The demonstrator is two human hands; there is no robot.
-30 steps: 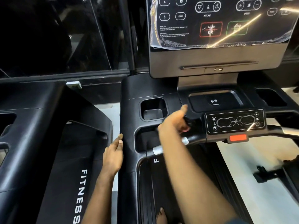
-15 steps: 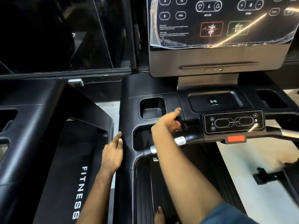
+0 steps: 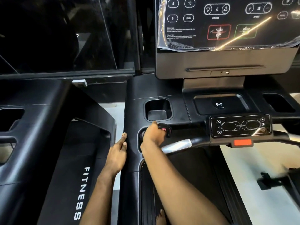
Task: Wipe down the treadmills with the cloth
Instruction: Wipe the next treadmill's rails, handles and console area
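Grips a dark cloth (image 3: pixel 165 129), bunched and showing a speck of pink, in the curled fingers of the right hand (image 3: pixel 152 135), with one digit stretched forward to just short of the rim of the square cup recess (image 3: pixel 158 109). Holds that cloth against the black deck of the near treadmill (image 3: pixel 134 101), on the ledge just below the cup recess and just above the silver section of the handlebar (image 3: pixel 177 145). Rests the left hand (image 3: pixel 116 153) flat along the deck's outer left edge, fingers straight and close together, grasping nothing. Reaches in with both bare forearms from the bottom of the view. To the right of the cloth and well apart from it, a small control panel (image 3: pixel 240 125) with arrow keys and two oval windows, and an orange-red tab (image 3: pixel 243 142) just beneath. Behind the panel, a shallow tray (image 3: pixel 219 104) marked with a wireless symbol. Above that, the large display (image 3: pixel 227 59), with loose, wrinkled plastic film (image 3: pixel 178 45) over its keys, among them one framed in red and one in green. At the deck's far right, another dark recess (image 3: pixel 277 103). At left, a second treadmill (image 3: pixel 40 111), with a dark belt (image 3: pixel 73 151) lettered FITNESS in white. Between the two machines, a strip of pale floor (image 3: pixel 112 112). Behind both machines, dark glass panes (image 3: pixel 56 38) with faint reflections. Near the bottom edge, on the near belt, part of a bare foot (image 3: pixel 160 216).
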